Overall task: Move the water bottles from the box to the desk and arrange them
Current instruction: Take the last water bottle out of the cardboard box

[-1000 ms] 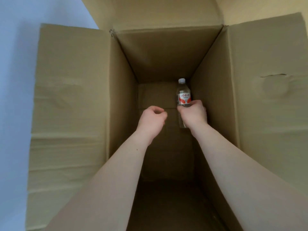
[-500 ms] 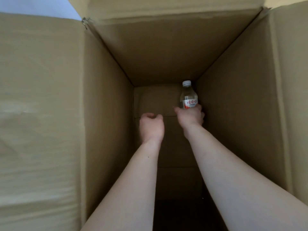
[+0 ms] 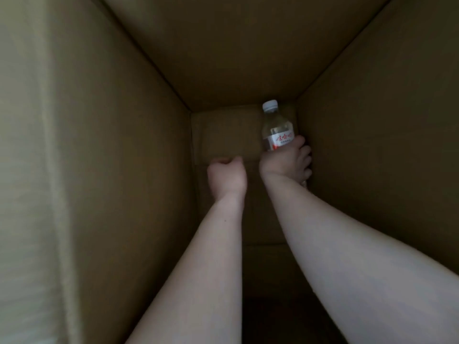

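Head view looked down into a deep cardboard box (image 3: 111, 170), dim inside, all four walls visible and the bottom panel at centre. Both bare forearms reached down into it. Right hand (image 3: 285, 162) was wrapped around a water bottle (image 3: 275, 130), fingers curled round the lower body and the label's bottom edge, knuckles toward the right wall. Bottle was clear with a white cap (image 3: 270, 105) and a white-and-red label (image 3: 279, 140); text on it too small to read. Bottle's long axis ran roughly along the view's vertical, cap end pointing toward the far wall of the box, base end hidden behind the hand and wrist; slight lean of the cap to the left in frame. Bottle sat in the far right corner region of the box, just beside the right wall; could not tell if its base touched the floor or if the body touched the wall. Left hand (image 3: 227, 175) was beside the right hand, apart from the bottle, fingers curled into a loose fist with nothing in it, over the floor panel near its centre. The two hands were near each other but not touching. Only one bottle visible in the box.
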